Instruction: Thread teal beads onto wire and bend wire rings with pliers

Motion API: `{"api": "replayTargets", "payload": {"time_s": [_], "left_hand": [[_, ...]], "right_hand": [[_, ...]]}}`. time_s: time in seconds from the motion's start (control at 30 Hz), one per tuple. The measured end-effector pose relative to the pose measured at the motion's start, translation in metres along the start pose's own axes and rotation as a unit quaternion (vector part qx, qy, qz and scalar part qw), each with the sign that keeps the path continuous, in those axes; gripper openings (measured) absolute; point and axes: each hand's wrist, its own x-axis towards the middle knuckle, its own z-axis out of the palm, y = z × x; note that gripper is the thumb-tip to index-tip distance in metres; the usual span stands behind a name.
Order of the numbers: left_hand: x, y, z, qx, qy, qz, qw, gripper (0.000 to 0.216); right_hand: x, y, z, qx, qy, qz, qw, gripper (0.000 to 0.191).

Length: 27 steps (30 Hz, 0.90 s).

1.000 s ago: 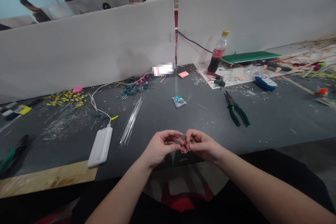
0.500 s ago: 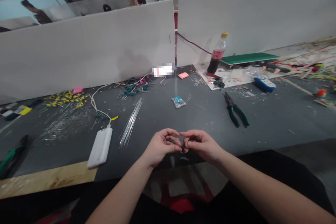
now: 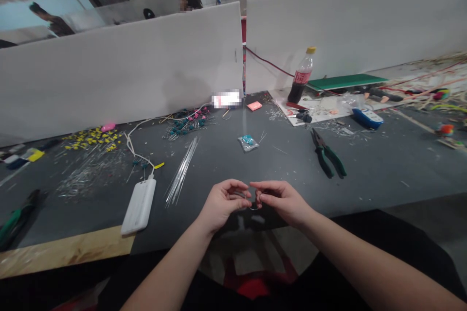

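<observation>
My left hand (image 3: 228,202) and my right hand (image 3: 277,199) meet above the table's near edge, fingertips almost touching. Between them runs a thin curved wire (image 3: 253,209), pinched at both sides; its ends are hidden by my fingers. Both hands are closed on it. Beyond them lies a small clear packet (image 3: 248,142) with something teal inside. A bundle of straight metal wires (image 3: 183,170) rests left of my left hand. Pliers with green handles (image 3: 326,153) lie to the right, their jaws pointing away from me.
A white power bank (image 3: 139,206) with a cable stands out at left, near yellow-tipped wire pieces (image 3: 93,138) and teal-tipped ones (image 3: 184,126). Another green-handled tool (image 3: 18,218) is at far left. A cola bottle (image 3: 302,77) stands before the white partition (image 3: 328,29). People sit beyond.
Both hands stay in nearly the same place. The curved wire between them has shifted very slightly, and the whole view has tilted a little.
</observation>
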Motion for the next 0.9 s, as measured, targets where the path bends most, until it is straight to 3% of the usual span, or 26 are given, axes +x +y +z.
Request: {"api": "replayTargets", "payload": {"time_s": [0.33,0.57,0.73,0.9], "left_hand": [[0.0012,-0.0014,0.0006,0.041,0.036,0.067,0.996,0.024],[0.0027,-0.0028,0.0003,0.072,0.046,0.057,0.995,0.021],[0.003,-0.002,0.0,0.194,0.039,0.069,0.978,0.01],[-0.0008,0.0005,0.0014,0.341,0.02,0.133,0.93,0.009]], "right_hand": [[0.0024,-0.0049,0.0005,-0.055,0.05,-0.01,0.997,0.022],[0.0032,-0.0074,0.0002,-0.167,0.079,-0.001,0.983,0.021],[0.007,-0.0035,-0.004,-0.268,0.097,0.003,0.959,0.018],[0.0083,-0.0057,-0.005,-0.365,0.111,-0.024,0.924,0.01]]}}
